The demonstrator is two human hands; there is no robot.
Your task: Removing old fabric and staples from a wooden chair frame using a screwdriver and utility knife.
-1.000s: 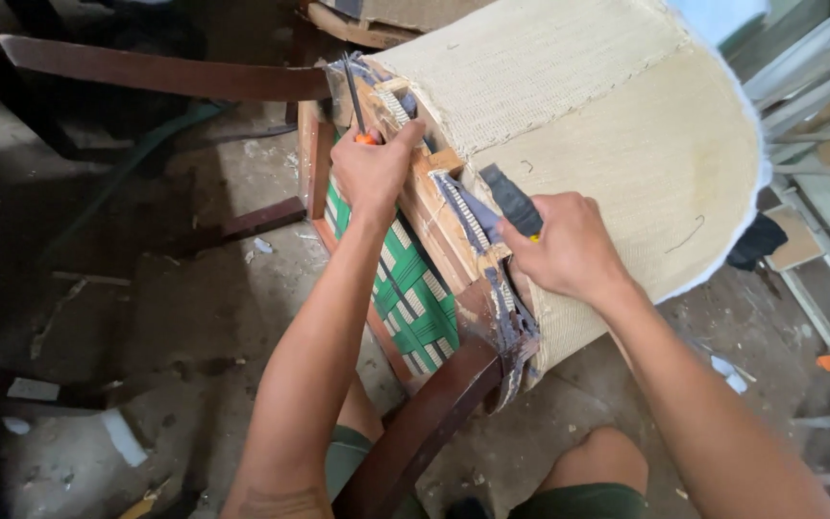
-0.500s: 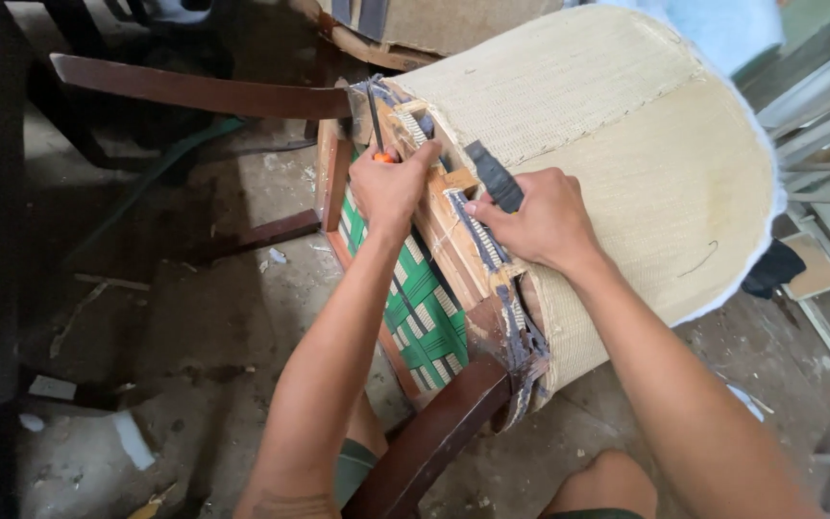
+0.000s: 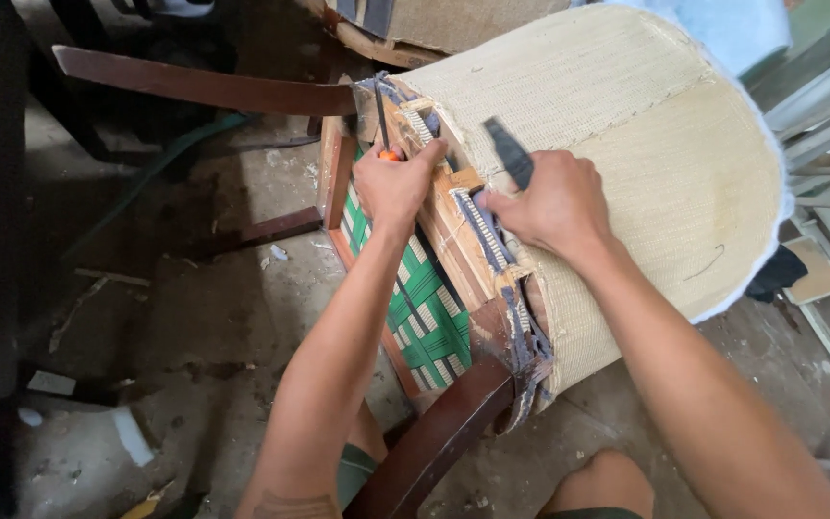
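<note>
An old upholstered chair [image 3: 626, 173] lay tipped on its side on the dusty floor [image 3: 194, 317], its burlap-covered seat bulging to the right and its dark wooden legs [image 3: 204, 88] pointing left. Both forearms reached up from the near edge toward the exposed wooden frame rail [image 3: 453, 216]. The left hand [image 3: 394, 185] was curled into a fist at the far end of the rail, closed round a thin metal tool with an orange handle [image 3: 384, 135], whose shaft stood up toward the corner of the frame. The right hand [image 3: 549, 202], wrist bent a little, was wrapped tight about a dark-handled tool [image 3: 509, 154] that stuck out above the knuckles, its working end pressed at the rail's edge beside a strip of worn trim [image 3: 482, 226]. Green and white webbing [image 3: 425, 308] showed just left of the rail, under the left forearm.
</note>
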